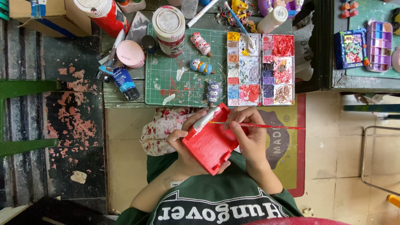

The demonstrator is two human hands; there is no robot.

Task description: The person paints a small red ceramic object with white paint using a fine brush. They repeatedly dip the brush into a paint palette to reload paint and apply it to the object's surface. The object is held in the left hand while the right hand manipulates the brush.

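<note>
**Red tray gets a coat of paint above the lap**

A green shirt fills the foreground. Above it, the left hand wraps its fingers around the left edge of a red tray, held tilted over the lap just below the table's edge. The right hand pinches a thin red-handled brush laid across the tray's top rim. On the table beyond lie a green cutting mat, a paint palette, three small painted figures and a paint jar.
</note>
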